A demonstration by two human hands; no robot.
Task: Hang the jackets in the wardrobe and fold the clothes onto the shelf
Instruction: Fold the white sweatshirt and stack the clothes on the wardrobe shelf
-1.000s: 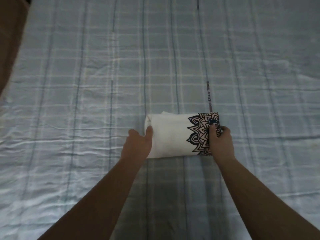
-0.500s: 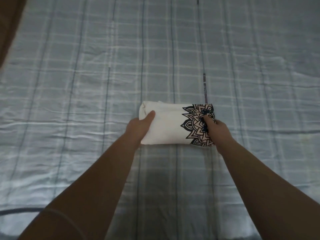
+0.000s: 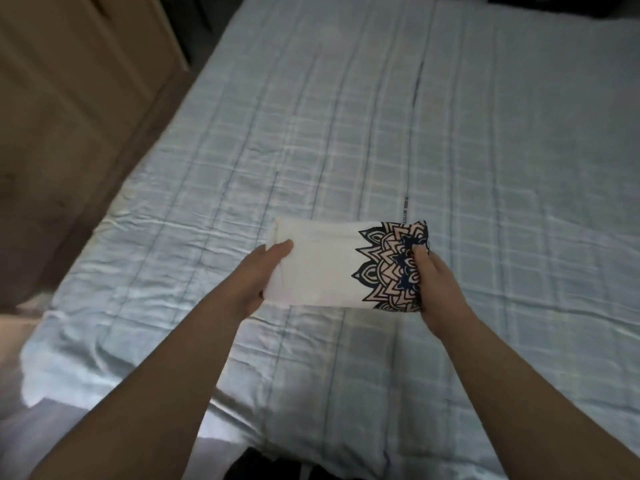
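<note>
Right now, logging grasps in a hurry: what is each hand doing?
Left hand: grips the plain end of the folded white garment.
Right hand: grips the garment's end with the dark printed pattern.

No words or numbers can be read; a short dark strip of print runs along the bed sheet (image 3: 405,206) just beyond the folded cloth (image 3: 322,268), too small and blurred to make out; the cloth carries only a pattern, no lettering.
</note>
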